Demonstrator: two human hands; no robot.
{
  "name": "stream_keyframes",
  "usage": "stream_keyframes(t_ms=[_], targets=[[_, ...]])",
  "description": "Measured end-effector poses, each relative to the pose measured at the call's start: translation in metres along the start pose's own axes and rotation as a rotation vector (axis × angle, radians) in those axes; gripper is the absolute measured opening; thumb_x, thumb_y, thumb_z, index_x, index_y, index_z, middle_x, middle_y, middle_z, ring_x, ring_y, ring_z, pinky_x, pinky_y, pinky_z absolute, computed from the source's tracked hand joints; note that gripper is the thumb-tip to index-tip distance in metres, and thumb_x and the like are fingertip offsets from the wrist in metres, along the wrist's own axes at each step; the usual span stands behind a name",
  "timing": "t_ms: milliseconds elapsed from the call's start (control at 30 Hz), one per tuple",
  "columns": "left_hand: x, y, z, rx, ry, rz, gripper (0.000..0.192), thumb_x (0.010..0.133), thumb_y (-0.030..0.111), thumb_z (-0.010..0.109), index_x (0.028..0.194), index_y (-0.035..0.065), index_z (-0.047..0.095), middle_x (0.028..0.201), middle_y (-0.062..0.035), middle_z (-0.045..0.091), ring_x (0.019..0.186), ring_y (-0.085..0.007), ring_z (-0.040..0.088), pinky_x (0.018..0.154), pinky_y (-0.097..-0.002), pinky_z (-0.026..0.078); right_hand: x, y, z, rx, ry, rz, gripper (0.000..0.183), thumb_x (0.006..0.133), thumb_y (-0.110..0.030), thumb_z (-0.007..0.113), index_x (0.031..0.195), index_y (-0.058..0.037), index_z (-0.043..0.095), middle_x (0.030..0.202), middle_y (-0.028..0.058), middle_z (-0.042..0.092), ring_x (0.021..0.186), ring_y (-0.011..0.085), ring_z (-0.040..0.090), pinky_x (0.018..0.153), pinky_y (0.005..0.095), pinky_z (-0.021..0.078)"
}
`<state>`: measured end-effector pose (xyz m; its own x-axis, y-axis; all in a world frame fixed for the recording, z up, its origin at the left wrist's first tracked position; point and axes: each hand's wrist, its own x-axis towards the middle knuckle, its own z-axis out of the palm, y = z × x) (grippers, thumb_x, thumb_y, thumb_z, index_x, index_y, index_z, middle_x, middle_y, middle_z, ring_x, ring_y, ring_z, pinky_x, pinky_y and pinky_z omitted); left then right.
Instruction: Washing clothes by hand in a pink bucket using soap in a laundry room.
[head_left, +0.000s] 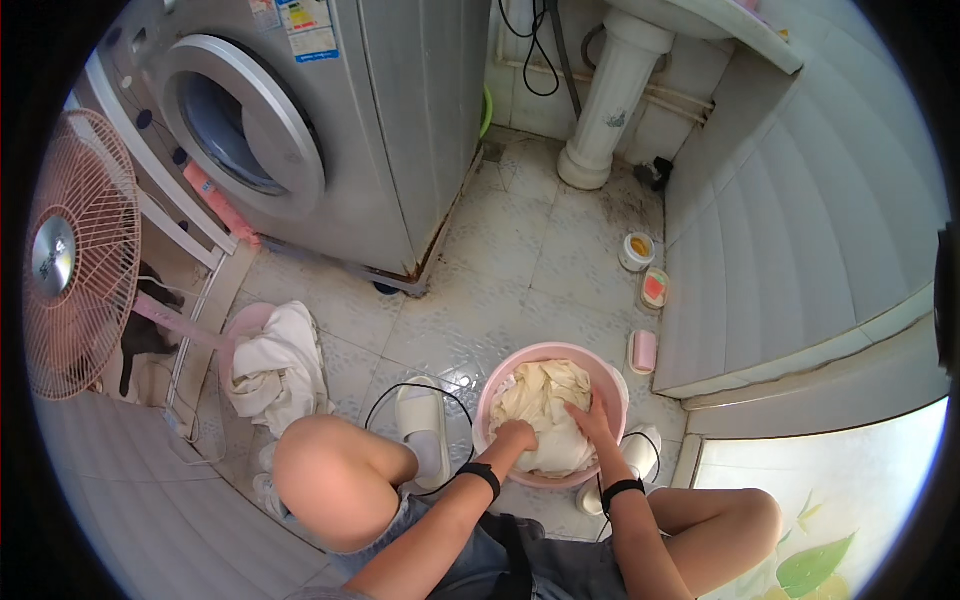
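Observation:
A round pink plastic basin (493, 375) stands on the tiled floor between my feet, holding a heap of cream-coloured cloth (551, 386). At the left side of the heap, my left hand (517, 435) is closed on a part of the cloth; its fingertips are hidden. On the right part of the heap rests my right hand (591, 420), its fingers apart and touching the cloth, near the basin's right wall. Both wrists wear black bands with thin black cables.
A washing machine (390, 150) stands upper left, a pedestal sink (611, 90) beyond. A pink fan (82, 255) is at left, beside white cloth (277, 367) on a pink base or tub. Tubs and a pink soap bar (643, 351) line the right wall. White slippers (420, 420) flank the basin.

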<state>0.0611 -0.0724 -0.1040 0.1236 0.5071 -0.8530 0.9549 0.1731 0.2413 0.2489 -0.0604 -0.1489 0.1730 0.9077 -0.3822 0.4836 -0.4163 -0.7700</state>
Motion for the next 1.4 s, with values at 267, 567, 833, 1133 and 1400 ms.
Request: stream_keyframes(t_ms=[267,567,833,1133,1400], targets=[[0.010,-0.005,0.008,-0.041,0.067,-0.077,0.061,0.067,0.027,0.064,0.119,0.0021,0.045,0.122,-0.0206,0.045,0.114,-0.0349,0.044,0.096,-0.0500,0.031,0.023,-0.050,-0.003,-0.101,-0.132,0.221,0.085,0.064,-0.049,0.071,0.123,0.0030,0.041,0.114,0.0200,0.054,0.108,0.0269,0.052,0.089,0.0332,0.0408],[0.060,-0.012,0.020,-0.057,0.124,0.104,0.043,0.069,0.016,0.060,0.109,0.0005,0.052,0.113,-0.0189,0.054,0.106,-0.0352,0.052,0.088,-0.0457,0.041,0.043,-0.036,0.020,0.310,-0.334,0.578,0.066,0.066,-0.039,0.072,0.112,0.0041,0.052,0.105,0.0157,0.058,0.093,0.0244,0.058,0.080,0.0342,0.0474],[0.078,-0.036,0.016,-0.430,0.212,0.188,0.049,0.071,0.016,0.056,0.115,-0.0040,0.049,0.115,-0.0251,0.052,0.108,-0.0349,0.051,0.091,-0.0411,0.040,-0.003,-0.088,0.005,0.565,-0.358,0.386,0.053,0.069,-0.022,0.070,0.111,0.0052,0.052,0.097,0.0133,0.060,0.082,0.0215,0.061,0.072,0.0313,0.0498],[0.045,0.018,-0.045,-1.355,-0.131,0.547,0.046,0.080,0.016,0.054,0.121,-0.0014,0.047,0.116,-0.0142,0.053,0.107,-0.0225,0.050,0.090,-0.0341,0.039,-0.033,-0.143,-0.064,0.442,-0.256,0.014,0.057,0.068,-0.019,0.070,0.118,-0.0012,0.049,0.108,0.0098,0.057,0.098,0.0184,0.054,0.085,0.0297,0.0430],[0.034,0.000,-0.097,-0.448,0.491,0.341,0.042,0.079,0.022,0.050,0.113,-0.0018,0.052,0.106,-0.0217,0.057,0.098,-0.0292,0.057,0.082,-0.0369,0.045,-0.055,-0.109,-0.032,-0.267,-0.230,-0.265,0.073,0.065,-0.042,0.069,0.119,0.0002,0.046,0.116,0.0187,0.052,0.108,0.0293,0.050,0.095,0.0362,0.0359]])
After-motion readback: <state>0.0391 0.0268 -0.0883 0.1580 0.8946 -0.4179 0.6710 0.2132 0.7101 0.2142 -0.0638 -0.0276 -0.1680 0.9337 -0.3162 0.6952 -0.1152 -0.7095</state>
